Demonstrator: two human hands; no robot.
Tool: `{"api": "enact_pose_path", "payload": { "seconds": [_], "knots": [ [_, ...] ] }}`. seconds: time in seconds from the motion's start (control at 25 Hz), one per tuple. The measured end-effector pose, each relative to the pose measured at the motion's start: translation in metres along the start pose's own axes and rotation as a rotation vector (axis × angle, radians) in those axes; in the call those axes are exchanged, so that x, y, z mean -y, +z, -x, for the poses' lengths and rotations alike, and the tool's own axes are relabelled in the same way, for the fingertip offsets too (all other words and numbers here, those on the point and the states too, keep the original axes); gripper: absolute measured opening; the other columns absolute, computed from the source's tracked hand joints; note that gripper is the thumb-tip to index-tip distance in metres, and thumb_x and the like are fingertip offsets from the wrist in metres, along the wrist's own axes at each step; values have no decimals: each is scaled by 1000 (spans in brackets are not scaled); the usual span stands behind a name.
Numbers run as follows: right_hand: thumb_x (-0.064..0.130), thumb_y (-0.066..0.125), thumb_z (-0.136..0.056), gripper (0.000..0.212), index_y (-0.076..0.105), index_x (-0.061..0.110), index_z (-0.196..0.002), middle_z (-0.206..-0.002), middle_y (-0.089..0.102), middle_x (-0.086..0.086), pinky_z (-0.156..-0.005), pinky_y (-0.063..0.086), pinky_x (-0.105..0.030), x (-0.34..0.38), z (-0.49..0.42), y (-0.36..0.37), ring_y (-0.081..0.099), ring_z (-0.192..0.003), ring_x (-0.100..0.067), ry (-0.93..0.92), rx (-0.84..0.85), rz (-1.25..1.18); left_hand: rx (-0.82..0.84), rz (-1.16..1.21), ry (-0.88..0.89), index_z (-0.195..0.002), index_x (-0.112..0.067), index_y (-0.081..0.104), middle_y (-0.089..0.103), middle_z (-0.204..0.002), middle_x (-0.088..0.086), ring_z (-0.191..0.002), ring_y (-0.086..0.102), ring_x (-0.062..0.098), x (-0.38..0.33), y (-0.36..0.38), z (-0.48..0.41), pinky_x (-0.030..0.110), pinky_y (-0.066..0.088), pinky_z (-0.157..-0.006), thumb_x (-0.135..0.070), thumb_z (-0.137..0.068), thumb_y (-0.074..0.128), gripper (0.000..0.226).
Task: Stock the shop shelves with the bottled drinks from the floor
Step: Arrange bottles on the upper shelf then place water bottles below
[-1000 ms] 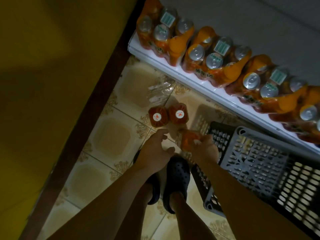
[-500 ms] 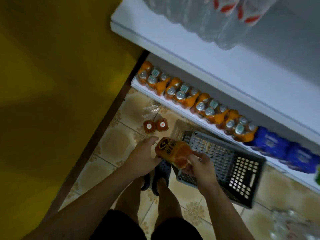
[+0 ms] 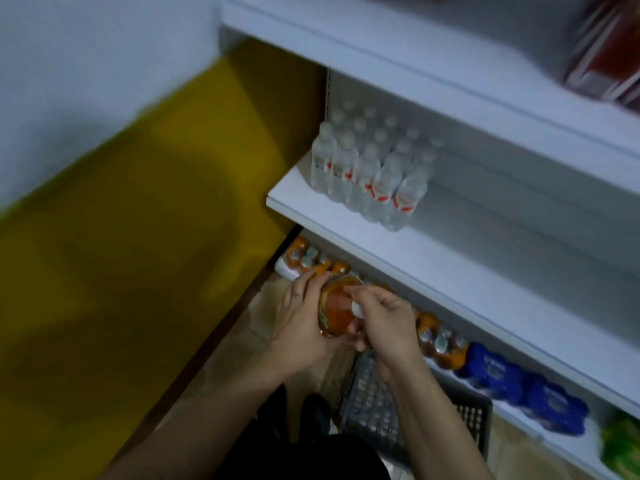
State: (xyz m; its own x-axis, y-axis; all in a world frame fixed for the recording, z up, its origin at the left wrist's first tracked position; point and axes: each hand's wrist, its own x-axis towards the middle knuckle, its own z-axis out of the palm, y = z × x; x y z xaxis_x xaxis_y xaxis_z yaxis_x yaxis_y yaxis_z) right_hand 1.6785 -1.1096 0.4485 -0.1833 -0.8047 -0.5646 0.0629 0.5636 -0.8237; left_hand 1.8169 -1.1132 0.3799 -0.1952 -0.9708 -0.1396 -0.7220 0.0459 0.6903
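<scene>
Mid-carry, gripping the orange bottle (image 3: 337,308) in the left hand (image 3: 304,327), pinching its end with the right hand (image 3: 388,320), likely needing upright setting on the middle shelf (image 3: 467,268).

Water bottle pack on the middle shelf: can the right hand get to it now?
Probably not yet: nothing blocks the water bottle pack, but the right hand and left hand both grip the orange bottle.
</scene>
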Motion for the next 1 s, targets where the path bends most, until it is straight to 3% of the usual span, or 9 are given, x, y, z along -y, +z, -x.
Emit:
{"api": "enact_pose_path", "payload": {
  "seconds": [0.16, 0.32, 0.44, 0.6, 0.72, 0.88, 1.0],
  "knots": [
    [17, 56, -94, 20, 72, 12, -83, -49, 54, -10, -39, 36, -20, 52, 20, 2, 41, -34, -20, -54, 86, 8, -134, 93, -18, -142, -39, 21, 40, -143, -5, -132, 36, 16, -18, -34, -9, 36, 36, -105, -77, -52, 69, 109],
    [25, 60, -96, 20, 71, 13, -84, -52, 58, -15, -43, 39, -25, 93, 36, 6, 46, -34, -23, -121, 185, 9, -148, 252, 43, -122, -53, 33, 54, -119, -18, -110, 55, 8, -31, -58, -18, 42, 53, -87, -64, -51, 81, 86],
    [29, 57, -98, 22, 69, 11, -95, -56, 64, -13, -46, 45, -26, 126, 37, 7, 51, -35, -20, -160, 208, 75, -91, 362, 101, -116, -47, 46, 61, -109, -18, -101, 60, 2, -43, -81, -31, 36, 55, -84, -51, -49, 89, 80],
    [26, 49, -102, 26, 66, 7, -104, -56, 64, -10, -42, 45, -23, 175, 34, 9, 53, -39, -20, -240, 224, 165, -85, 448, 173, -109, -44, 53, 66, -103, -21, -97, 61, -5, -59, -112, -56, 16, 50, -77, -44, -51, 93, 71],
    [28, 49, -103, 27, 67, 8, -106, -61, 65, -11, -46, 44, -24, 208, 30, 16, 57, -44, -21, -346, 225, 173, -113, 512, 227, -112, -43, 56, 67, -104, -23, -99, 61, -5, -71, -143, -79, 14, 49, -79, -41, -53, 94, 69],
    [26, 47, -103, 21, 64, 13, -104, -59, 61, -10, -50, 48, -26, 243, 26, 30, 57, -48, -24, -500, 163, 100, -103, 574, 300, -115, -34, 61, 70, -105, -14, -99, 64, -1, -85, -195, -110, 19, 50, -83, -39, -58, 92, 66],
    [16, 52, -101, 20, 61, 16, -118, -58, 59, -6, -50, 49, -29, 249, 18, 35, 54, -48, -21, -598, -12, 72, -63, 660, 350, -113, -30, 65, 73, -103, -7, -96, 69, 11, -92, -227, -128, 36, 57, -85, -42, -58, 90, 62]
  ]
}}
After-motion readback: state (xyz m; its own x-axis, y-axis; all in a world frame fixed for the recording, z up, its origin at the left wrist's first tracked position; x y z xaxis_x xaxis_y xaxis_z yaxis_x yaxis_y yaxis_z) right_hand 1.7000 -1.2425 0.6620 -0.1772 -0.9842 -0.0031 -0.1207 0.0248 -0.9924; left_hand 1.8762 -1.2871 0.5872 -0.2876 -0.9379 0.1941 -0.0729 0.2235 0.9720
